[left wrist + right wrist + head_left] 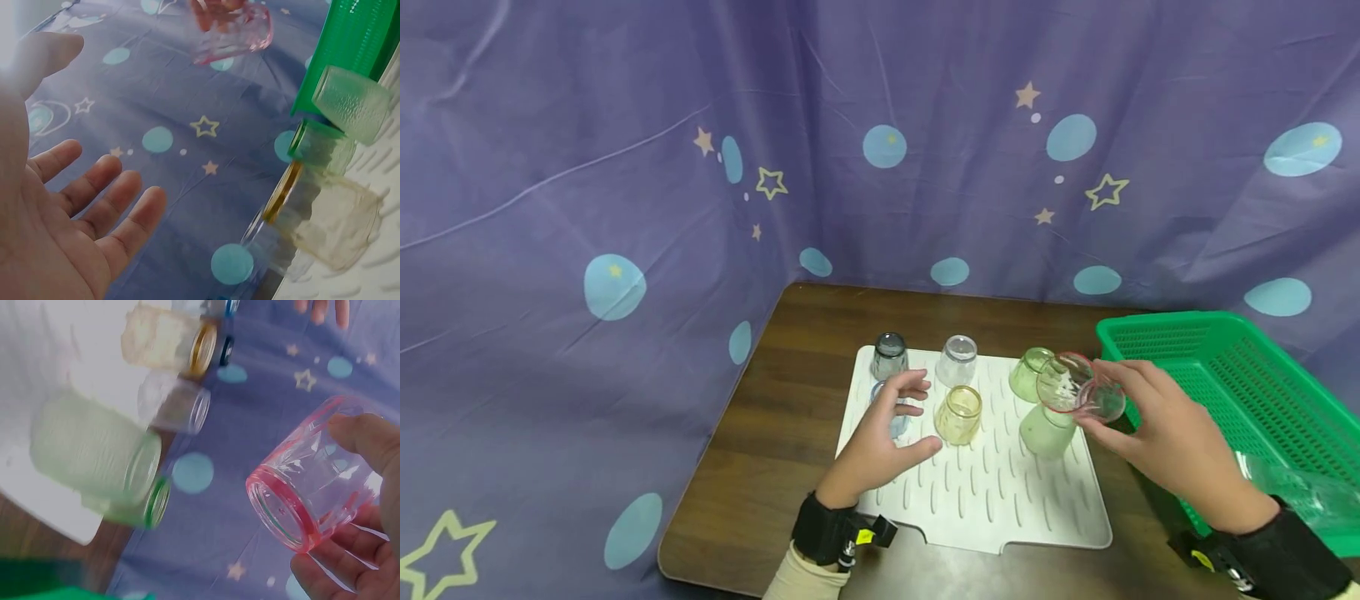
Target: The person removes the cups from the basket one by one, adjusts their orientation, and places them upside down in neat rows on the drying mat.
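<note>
My right hand (1183, 442) grips a clear glass tinted pink (312, 481), held tilted above the right side of a white ridged drainboard (977, 521). In the head view it overlaps a green glass (1028, 379) and a pale green textured glass (1047, 435). My left hand (874, 450) hovers with fingers spread over the board's left side, holding nothing. Behind its fingers is a light blue glass (898, 427), partly hidden. Beside that hand a yellow glass (958, 418) stands upside down. Farther back are a dark grey glass (890, 358) and a clear glass (957, 363).
A green plastic basket (1165, 322) stands at the right, with clear see-through items (1303, 492) in its near part. Under the board is a brown wooden table (737, 467). A purple patterned curtain (955, 208) hangs behind and along the left.
</note>
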Action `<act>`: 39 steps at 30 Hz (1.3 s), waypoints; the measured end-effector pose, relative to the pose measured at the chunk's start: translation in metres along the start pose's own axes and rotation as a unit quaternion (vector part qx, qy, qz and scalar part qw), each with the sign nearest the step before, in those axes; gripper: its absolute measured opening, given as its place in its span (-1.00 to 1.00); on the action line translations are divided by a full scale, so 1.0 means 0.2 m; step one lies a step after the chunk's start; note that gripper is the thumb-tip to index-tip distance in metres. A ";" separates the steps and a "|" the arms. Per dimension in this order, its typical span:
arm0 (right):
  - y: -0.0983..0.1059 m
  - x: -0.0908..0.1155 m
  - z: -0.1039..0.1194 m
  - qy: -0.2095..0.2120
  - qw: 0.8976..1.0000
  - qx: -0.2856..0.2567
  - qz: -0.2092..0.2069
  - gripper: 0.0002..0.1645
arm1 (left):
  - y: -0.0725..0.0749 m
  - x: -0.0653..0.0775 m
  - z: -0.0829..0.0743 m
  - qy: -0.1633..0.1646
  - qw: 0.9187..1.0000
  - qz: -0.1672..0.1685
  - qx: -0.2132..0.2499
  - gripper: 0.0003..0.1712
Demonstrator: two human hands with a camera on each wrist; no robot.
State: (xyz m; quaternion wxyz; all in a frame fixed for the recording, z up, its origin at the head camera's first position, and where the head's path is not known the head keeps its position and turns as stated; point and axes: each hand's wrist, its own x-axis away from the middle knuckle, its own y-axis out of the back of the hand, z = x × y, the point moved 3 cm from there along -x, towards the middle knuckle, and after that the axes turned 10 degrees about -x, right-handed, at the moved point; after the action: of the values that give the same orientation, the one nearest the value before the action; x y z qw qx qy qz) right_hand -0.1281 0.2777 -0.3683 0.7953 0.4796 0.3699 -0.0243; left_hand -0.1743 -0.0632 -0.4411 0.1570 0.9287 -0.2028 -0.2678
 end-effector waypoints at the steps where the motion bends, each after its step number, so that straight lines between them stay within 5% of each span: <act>1: -0.02 -0.01 0.02 0.007 1.000 -0.004 0.000 -0.13 | -0.01 0.00 -0.01 -0.001 1.000 0.004 -0.003 -0.10; 5: -0.10 -0.03 0.12 0.033 0.999 -0.010 0.005 -0.04 | -0.07 -0.02 -0.02 -0.010 1.000 0.019 -0.010 -0.09; 19: -0.32 -0.06 0.30 0.097 0.992 -0.039 0.072 -0.19 | -0.16 -0.05 -0.07 -0.010 0.997 0.060 -0.047 0.01; 27: -0.39 -0.08 0.39 0.106 0.989 -0.054 0.083 0.00 | -0.15 -0.04 -0.10 -0.048 0.993 0.031 -0.100 -0.16; 33: -0.40 -0.08 0.38 0.058 0.988 -0.117 0.088 0.00 | -0.09 -0.01 -0.08 -0.053 0.997 0.013 -0.055 -0.28; 39: -0.42 -0.06 0.36 0.025 0.969 -0.231 0.083 -0.12 | 0.02 0.04 -0.04 -0.081 0.996 -0.023 0.041 -0.33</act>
State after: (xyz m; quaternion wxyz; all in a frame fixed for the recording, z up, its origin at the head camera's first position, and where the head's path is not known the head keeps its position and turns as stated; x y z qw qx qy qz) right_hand -0.1289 0.1726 -0.4053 0.8746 0.3120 0.3438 0.1396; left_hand -0.1657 -0.0683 -0.4368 0.0954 0.9140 -0.2047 -0.3369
